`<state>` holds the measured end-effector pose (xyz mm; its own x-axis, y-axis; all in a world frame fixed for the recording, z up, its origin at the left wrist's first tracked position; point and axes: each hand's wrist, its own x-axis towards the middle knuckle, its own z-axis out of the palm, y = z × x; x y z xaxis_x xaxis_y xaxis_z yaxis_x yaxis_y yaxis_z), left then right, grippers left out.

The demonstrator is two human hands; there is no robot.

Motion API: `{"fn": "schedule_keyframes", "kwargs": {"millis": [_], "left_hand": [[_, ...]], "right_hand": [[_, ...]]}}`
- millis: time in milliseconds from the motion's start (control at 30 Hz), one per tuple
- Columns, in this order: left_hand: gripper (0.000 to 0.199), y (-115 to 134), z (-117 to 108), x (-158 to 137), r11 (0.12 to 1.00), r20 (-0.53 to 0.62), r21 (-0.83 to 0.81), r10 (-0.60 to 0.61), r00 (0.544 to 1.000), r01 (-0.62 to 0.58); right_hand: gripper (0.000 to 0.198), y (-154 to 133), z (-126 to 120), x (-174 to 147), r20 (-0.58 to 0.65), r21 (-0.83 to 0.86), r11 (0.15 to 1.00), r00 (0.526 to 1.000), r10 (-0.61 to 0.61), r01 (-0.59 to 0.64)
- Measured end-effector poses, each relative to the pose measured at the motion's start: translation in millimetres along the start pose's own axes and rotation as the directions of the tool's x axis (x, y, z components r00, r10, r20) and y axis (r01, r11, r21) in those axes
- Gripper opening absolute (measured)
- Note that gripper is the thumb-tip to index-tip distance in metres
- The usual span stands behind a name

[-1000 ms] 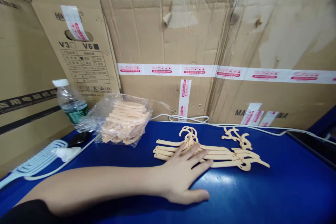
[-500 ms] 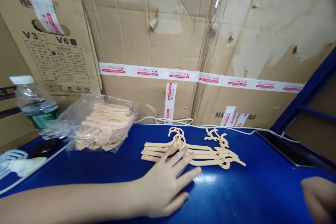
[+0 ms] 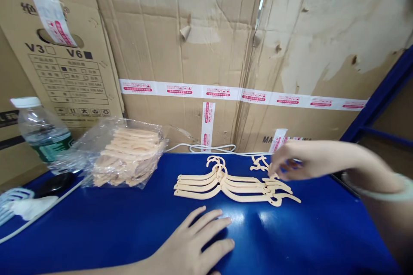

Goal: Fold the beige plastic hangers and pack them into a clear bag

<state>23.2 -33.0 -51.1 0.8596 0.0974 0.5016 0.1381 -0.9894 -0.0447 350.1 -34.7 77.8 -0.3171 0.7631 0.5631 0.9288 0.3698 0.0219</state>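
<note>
Several cream plastic hangers [image 3: 200, 187] lie in a row on the blue table, their hooks pointing to the back. Loose hook-shaped hanger pieces [image 3: 259, 163] lie behind them on the right. My right hand [image 3: 295, 161] is over these pieces, fingers bent and tips pinched together at the small parts. Whatever is between the fingertips is hidden. My left hand [image 3: 193, 240] is in front of the hangers, apart from them, with its fingers spread and holding nothing. More hanger parts [image 3: 129, 150] fill a clear plastic bag [image 3: 88, 137] at the left.
A water bottle [image 3: 48, 137] stands at the far left, near a black rounded object [image 3: 56, 183] and a white crumpled item [image 3: 34, 207]. A white cable [image 3: 213, 148] runs along the back edge. Cardboard [image 3: 180, 60] walls the rear; a blue frame [image 3: 380, 94] rises at right.
My right hand has come in from the lower right to the loose hanger pieces. My left hand has drawn back off the hangers toward me.
</note>
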Motion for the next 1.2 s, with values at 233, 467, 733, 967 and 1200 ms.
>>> {"fn": "schedule_keyframes", "kwargs": {"millis": [233,467,733,967,1200], "left_hand": [[0.031,3.9,-0.1,2.8,0.987,-0.090,-0.156,-0.053,0.995,0.039],[0.032,1.7,-18.2,10.3,0.897,-0.062,-0.436,-0.116,0.991,0.078],[0.049,17.1,-42.4,30.2,-0.180,0.488,-0.866,-0.511,0.708,0.467],[0.059,18.8,-39.5,29.3,-0.387,0.567,-0.817,-0.670,0.479,0.428],[0.057,2.3,-54.2,13.1,-0.330,0.509,-0.838,-0.757,0.409,0.434]], "right_hand": [[0.009,14.5,58.6,30.7,0.554,-0.241,0.968,0.829,0.077,0.072],[0.011,9.6,63.4,23.7,0.401,-0.235,0.970,0.915,0.040,0.060],[0.016,-85.2,30.6,-2.5,0.155,0.666,0.729,0.985,0.073,-0.159],[0.016,-126.7,37.4,-31.5,0.314,0.839,0.490,0.946,-0.081,-0.236],[0.007,-68.9,51.3,-38.5,0.255,0.341,0.939,0.965,-0.051,-0.040]]}}
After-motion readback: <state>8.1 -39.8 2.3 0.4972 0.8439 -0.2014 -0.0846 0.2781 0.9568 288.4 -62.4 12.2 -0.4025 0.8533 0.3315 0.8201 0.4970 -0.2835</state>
